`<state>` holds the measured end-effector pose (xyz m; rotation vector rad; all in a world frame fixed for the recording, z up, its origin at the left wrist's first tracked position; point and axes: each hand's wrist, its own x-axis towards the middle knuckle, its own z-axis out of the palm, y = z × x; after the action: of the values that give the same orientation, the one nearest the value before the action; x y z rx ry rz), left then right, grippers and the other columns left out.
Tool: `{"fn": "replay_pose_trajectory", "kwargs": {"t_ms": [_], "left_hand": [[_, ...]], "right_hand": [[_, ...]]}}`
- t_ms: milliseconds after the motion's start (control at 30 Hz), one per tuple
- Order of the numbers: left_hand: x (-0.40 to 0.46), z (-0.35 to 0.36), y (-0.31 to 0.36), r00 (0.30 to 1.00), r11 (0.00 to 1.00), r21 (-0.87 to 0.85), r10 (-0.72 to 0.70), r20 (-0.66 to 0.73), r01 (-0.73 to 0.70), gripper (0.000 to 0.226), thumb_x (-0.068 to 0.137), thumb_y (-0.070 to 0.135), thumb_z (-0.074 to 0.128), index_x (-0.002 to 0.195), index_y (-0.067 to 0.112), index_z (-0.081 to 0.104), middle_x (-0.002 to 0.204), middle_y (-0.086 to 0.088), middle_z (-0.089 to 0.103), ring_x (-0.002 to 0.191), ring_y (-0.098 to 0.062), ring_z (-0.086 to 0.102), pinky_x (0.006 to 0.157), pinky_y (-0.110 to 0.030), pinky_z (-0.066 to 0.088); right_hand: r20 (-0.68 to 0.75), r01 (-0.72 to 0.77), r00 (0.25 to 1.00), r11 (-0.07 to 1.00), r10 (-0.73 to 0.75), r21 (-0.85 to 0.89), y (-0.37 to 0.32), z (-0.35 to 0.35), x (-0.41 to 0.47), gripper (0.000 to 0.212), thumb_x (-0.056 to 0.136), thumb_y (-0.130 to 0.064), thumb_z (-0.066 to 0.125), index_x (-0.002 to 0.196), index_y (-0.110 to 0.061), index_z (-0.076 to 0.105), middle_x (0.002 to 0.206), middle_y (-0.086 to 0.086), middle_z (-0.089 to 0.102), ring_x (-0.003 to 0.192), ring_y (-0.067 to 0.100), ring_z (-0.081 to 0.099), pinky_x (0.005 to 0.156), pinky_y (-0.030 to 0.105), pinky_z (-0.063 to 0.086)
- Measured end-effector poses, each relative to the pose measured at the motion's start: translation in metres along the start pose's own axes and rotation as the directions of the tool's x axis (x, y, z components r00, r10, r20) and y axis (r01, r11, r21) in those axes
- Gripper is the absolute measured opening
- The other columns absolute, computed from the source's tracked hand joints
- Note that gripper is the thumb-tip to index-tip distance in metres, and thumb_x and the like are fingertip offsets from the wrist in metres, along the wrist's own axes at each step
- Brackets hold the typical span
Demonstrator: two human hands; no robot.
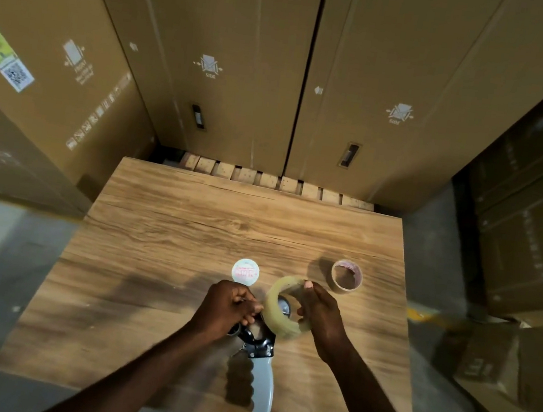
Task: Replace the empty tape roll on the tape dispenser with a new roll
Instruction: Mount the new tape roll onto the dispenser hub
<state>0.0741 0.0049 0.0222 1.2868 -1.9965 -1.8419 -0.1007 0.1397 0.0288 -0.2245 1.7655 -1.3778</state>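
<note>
head view: on the wooden table (191,229) the right hand (321,316) grips the new clear tape roll (278,314) over the dispenser's hub, while the left hand (227,307) pinches something at the tape dispenser (259,370) head; what it pinches is unclear. the empty cardboard core (346,276) stands just beyond, and a round label disc (245,271) lies nearby.

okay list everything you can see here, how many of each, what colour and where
Table: one, wood grain, centre.
Dispenser: one, grey handle, black head, near table edge.
New roll: one, clear yellowish, in right hand over dispenser.
Empty core: one, brown, table's right.
Round label: one, white and red, beyond left hand.
Boxes: several, brown, around table.
Pallet: one, pale wood, under far boxes.
Left hand: on dispenser head.
Right hand: gripping roll.
</note>
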Motion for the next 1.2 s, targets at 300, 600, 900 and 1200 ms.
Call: {"fn": "replay_pose_trajectory", "kwargs": {"t_ms": [300, 600, 900, 1200], "left_hand": [[-0.007, -0.036, 0.019, 0.999, 0.999, -0.028, 0.032, -0.026, -0.032, 0.017, 0.083, -0.001, 0.077, 0.071, 0.011, 0.075, 0.063, -0.013, 0.075, 0.059, -0.027, 0.071, 0.061, -0.032, 0.058], [-0.021, -0.059, 0.059, 0.99, 0.99, -0.04, 0.139, 0.011, -0.138, 0.01, 0.089, -0.006, 0.067, 0.093, -0.001, 0.076, 0.075, -0.013, 0.078, 0.067, -0.021, 0.076, 0.06, -0.024, 0.058], [-0.035, -0.052, 0.038, 0.998, 0.998, -0.013, 0.058, -0.029, -0.058, 0.013, 0.092, 0.004, 0.069, 0.081, 0.008, 0.075, 0.067, -0.008, 0.075, 0.056, -0.02, 0.07, 0.054, -0.029, 0.055], [-0.041, -0.036, -0.01, 0.985, 0.961, 0.237, 0.161, -0.066, -0.141, 0.006, 0.08, 0.018, 0.083, 0.08, 0.025, 0.082, 0.075, 0.011, 0.073, 0.073, -0.002, 0.07, 0.066, -0.015, 0.049]], "right_hand": [[0.138, 0.116, 0.985, 0.989, -0.103, -0.09, -0.024, -0.023, -0.001, 0.029, 0.107, -0.032, 0.056, 0.108, -0.011, 0.076, 0.08, -0.001, 0.066, 0.072, 0.018, 0.054, 0.056, 0.031, 0.045], [0.305, 0.127, 0.944, 0.992, -0.124, 0.01, -0.062, -0.037, 0.006, 0.038, 0.098, -0.039, 0.062, 0.117, -0.009, 0.076, 0.082, 0.011, 0.063, 0.071, 0.018, 0.059, 0.06, 0.034, 0.049], [0.349, 0.148, 0.932, 0.981, -0.096, -0.127, -0.043, -0.03, 0.005, 0.026, 0.107, -0.027, 0.056, 0.116, -0.006, 0.07, 0.1, 0.007, 0.071, 0.083, 0.02, 0.067, 0.064, 0.035, 0.055], [0.391, 0.287, 0.91, 0.895, -0.142, -0.342, -0.004, -0.02, 0.031, 0.013, 0.104, -0.017, 0.061, 0.107, -0.005, 0.065, 0.097, -0.001, 0.068, 0.092, 0.007, 0.06, 0.086, 0.027, 0.049]]}}
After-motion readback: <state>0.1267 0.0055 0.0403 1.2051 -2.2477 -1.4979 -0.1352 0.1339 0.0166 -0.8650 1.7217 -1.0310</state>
